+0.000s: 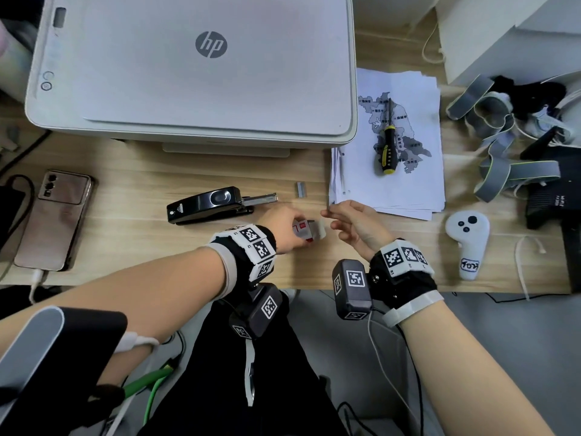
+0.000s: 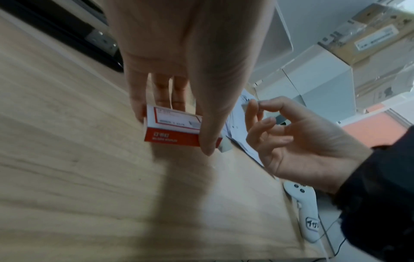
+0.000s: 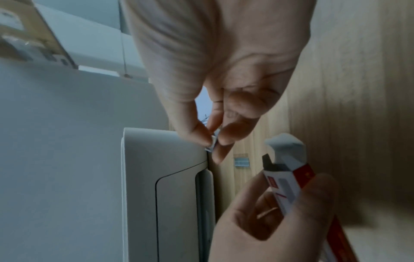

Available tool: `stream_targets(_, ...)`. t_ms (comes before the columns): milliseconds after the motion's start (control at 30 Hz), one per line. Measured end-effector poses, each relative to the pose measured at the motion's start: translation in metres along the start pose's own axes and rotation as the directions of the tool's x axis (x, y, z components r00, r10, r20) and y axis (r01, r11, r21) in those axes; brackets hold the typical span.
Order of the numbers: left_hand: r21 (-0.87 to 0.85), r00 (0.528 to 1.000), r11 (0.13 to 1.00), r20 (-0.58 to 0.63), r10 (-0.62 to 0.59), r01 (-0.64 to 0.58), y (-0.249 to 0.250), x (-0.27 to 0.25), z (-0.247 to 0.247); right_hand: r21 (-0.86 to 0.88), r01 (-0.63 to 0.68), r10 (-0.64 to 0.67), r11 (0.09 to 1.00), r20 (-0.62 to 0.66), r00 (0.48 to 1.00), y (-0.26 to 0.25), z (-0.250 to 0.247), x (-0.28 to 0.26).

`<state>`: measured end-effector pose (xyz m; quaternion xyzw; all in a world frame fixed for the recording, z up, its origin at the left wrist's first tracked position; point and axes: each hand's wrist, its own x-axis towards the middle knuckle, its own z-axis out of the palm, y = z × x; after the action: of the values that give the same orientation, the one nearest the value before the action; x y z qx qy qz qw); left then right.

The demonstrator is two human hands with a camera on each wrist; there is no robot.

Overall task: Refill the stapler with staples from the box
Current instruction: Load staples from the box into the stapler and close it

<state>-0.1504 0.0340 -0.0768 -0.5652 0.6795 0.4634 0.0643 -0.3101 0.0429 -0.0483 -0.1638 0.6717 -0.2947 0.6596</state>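
Observation:
My left hand (image 1: 283, 228) holds a small red and white staple box (image 1: 306, 230) just above the desk, thumb on one side and fingers on the other (image 2: 172, 126). The box's end flap stands open (image 3: 284, 147). To its right, my right hand (image 1: 349, 220) pinches a short strip of staples (image 3: 212, 142) between thumb and fingertips. A black stapler (image 1: 207, 204) lies on the desk beyond my left hand, its metal staple tray (image 1: 261, 199) slid out to the right. Another strip of staples (image 1: 301, 189) lies loose on the desk near the tray.
A white printer (image 1: 195, 70) fills the back of the wooden desk (image 1: 141, 184). A paper stack (image 1: 393, 146) with a screwdriver (image 1: 388, 146) lies right of it. A white controller (image 1: 468, 243), grey straps (image 1: 490, 121), a black box (image 1: 553, 196) and a phone (image 1: 55, 218) are around.

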Motion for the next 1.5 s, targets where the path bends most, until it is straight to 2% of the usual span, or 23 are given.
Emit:
stream_targets(100, 0.049, 0.998, 0.999, -0.063, -0.008, 0.011, 0.001, 0.004, 0.005, -0.141, 0.062, -0.066, 0.988, -0.024, 0.997, 0.001, -0.003, 0.002)
stream_targets(200, 0.059, 0.996, 0.998, -0.093, -0.007, 0.013, 0.002, 0.004, 0.008, -0.21, 0.12, -0.135, 0.97, -0.062, 0.989, 0.002, -0.006, 0.005)
stream_targets(333, 0.075, 0.993, 0.996, -0.108, -0.044, 0.052, 0.002, 0.006, 0.015, -0.246, 0.085, -0.126, 0.966, -0.158, 0.979, 0.004, -0.01, 0.008)
stream_targets(433, 0.071, 0.988, 0.992, -0.118, -0.099, 0.108, 0.005, 0.008, 0.018, -0.259, 0.05, -0.097, 0.965, -0.17, 0.981, 0.006, -0.01, 0.009)
stream_targets(567, -0.061, 0.988, 0.993, -0.113, -0.105, 0.099, 0.009, 0.007, 0.011, -0.242, 0.113, -0.149, 0.964, -0.137, 0.979, 0.005, -0.006, 0.008)
stream_targets(633, -0.198, 0.986, 0.978, -0.14, -0.086, 0.057, 0.012, 0.005, 0.002, -0.285, 0.153, -0.189, 0.946, -0.104, 0.976, 0.003, -0.003, 0.006)
stream_targets(700, -0.434, 0.985, 0.901, -0.156, -0.071, -0.004, 0.018, 0.0, -0.009, -0.384, 0.201, -0.242, 0.901, -0.059, 0.969, 0.001, 0.002, 0.004)
stream_targets(767, -0.555, 0.984, 0.829, -0.172, -0.037, -0.066, 0.024, -0.005, -0.02, -0.498, 0.255, -0.282, 0.829, 0.022, 0.959, -0.001, 0.008, 0.001)
stream_targets(867, -0.479, 0.983, 0.873, -0.185, 0.003, -0.093, 0.026, -0.007, -0.03, -0.625, 0.346, -0.343, 0.7, 0.13, 0.93, -0.004, 0.018, -0.004)
stream_targets(933, -0.451, 0.969, 0.886, -0.248, -0.012, -0.105, 0.023, -0.007, -0.034, -0.661, 0.394, -0.384, 0.639, 0.17, 0.907, -0.006, 0.025, -0.008)
stream_targets(1000, -0.417, 0.951, 0.903, -0.307, -0.028, -0.108, 0.02, -0.01, -0.04, -0.635, 0.417, -0.391, 0.65, 0.191, 0.9, -0.009, 0.03, -0.011)
stream_targets(1067, -0.445, 0.944, 0.888, -0.326, -0.041, -0.115, 0.015, -0.013, -0.048, -0.561, 0.41, -0.372, 0.719, 0.188, 0.909, -0.012, 0.033, -0.014)
stream_targets(1133, -0.54, 0.941, 0.829, -0.334, -0.05, -0.148, 0.012, -0.018, -0.057, -0.431, 0.397, -0.341, 0.811, 0.203, 0.918, -0.017, 0.035, -0.016)
stream_targets(1200, -0.615, 0.938, 0.768, -0.343, -0.054, -0.181, 0.011, -0.022, -0.063, -0.35, 0.385, -0.326, 0.854, 0.215, 0.92, -0.02, 0.038, -0.017)
stream_targets(1400, -0.656, 0.935, 0.721, -0.353, -0.031, -0.224, 0.0, -0.038, -0.082, -0.408, 0.435, -0.35, 0.803, 0.269, 0.897, -0.029, 0.052, -0.011)
stream_targets(1500, -0.544, 0.884, 0.805, -0.465, -0.055, -0.236, -0.018, -0.041, -0.088, -0.483, 0.444, -0.401, 0.755, 0.197, 0.895, -0.028, 0.058, 0.001)
